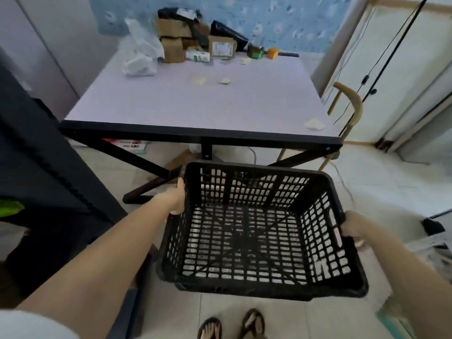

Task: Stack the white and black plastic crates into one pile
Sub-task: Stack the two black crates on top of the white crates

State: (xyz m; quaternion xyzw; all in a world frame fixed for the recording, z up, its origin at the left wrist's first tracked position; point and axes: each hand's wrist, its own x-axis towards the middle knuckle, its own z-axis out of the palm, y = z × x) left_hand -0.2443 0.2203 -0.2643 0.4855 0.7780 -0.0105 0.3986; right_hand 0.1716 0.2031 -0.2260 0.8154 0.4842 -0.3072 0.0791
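A black plastic crate (254,282) with slotted walls and floor hangs in the air in front of me, above the tiled floor, its opening facing up. My left hand (175,199) grips its left rim near the far corner. On the opposite side my right hand (353,227) holds the right wall at a handle slot. The crate is empty. No white crate shows in this view.
A table (195,104) with a black frame stands just beyond the crate, with cardboard boxes (173,37) and plastic bags at its far end. A wooden chair (352,106) is at its right. Dark furniture (44,167) fills the left. My feet in sandals (232,325) are below.
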